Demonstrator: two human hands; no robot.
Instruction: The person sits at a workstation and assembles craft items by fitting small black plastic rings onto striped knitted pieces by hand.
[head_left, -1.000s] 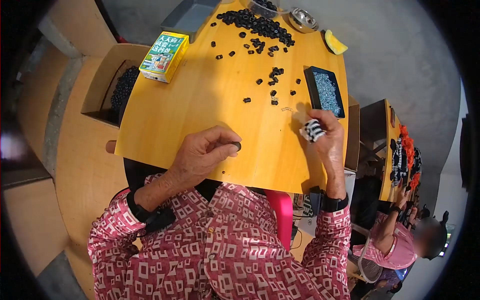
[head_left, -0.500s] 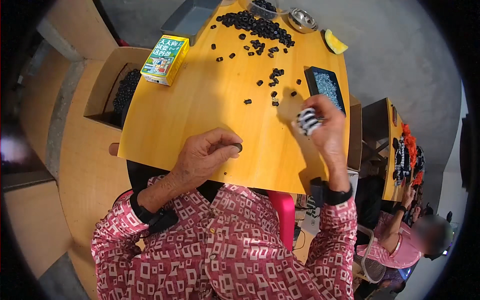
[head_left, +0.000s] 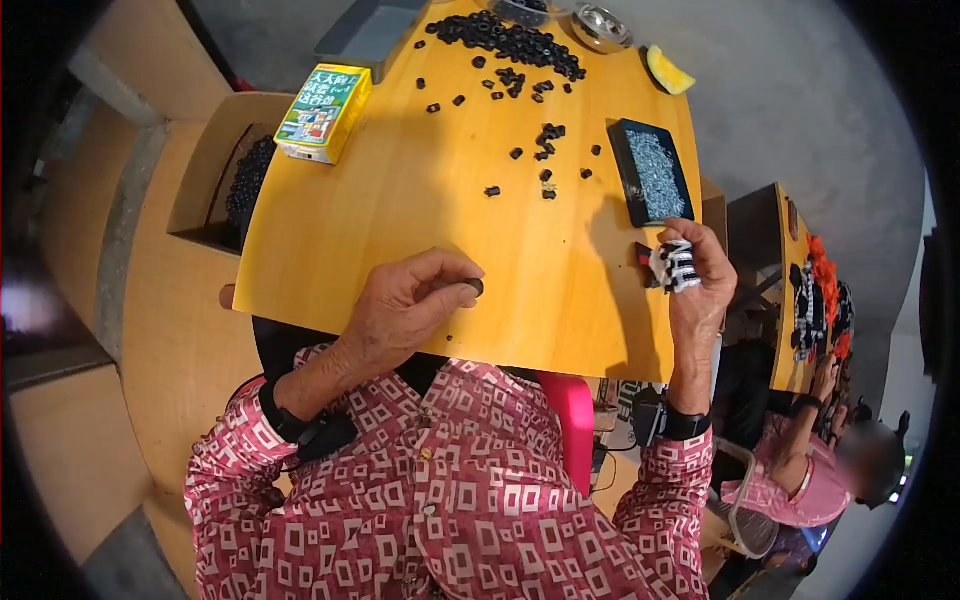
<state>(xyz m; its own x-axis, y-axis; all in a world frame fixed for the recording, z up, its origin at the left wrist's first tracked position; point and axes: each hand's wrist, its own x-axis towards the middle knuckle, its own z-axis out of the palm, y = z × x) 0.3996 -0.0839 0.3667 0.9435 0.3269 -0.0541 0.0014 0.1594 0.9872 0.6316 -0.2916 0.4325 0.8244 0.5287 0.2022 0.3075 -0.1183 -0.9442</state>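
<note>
My left hand (head_left: 405,310) rests over the near part of the table, with thumb and forefinger pinched on a small black part (head_left: 474,287). Over at the right edge, my right hand (head_left: 702,285) is closed around a black-and-white striped cloth bundle (head_left: 676,266). A dark piece with some red (head_left: 643,255) sticks out at its left; what it belongs to is unclear. The right fingers are just below a black tray (head_left: 628,175) of small silvery pieces (head_left: 657,178), and I cannot tell whether they touch it.
Black ring-shaped parts (head_left: 505,45) are heaped at the far side, with several scattered nearer. A yellow-green carton (head_left: 322,115), grey bin (head_left: 370,35), metal bowl (head_left: 602,28) and yellow wedge (head_left: 670,70) stand around the table. A co-worker (head_left: 800,470) sits at right.
My right hand has moved right with the striped bundle, and the silvery-piece tray is now in fuller view. My left hand keeps its pinch in nearly the same place.
</note>
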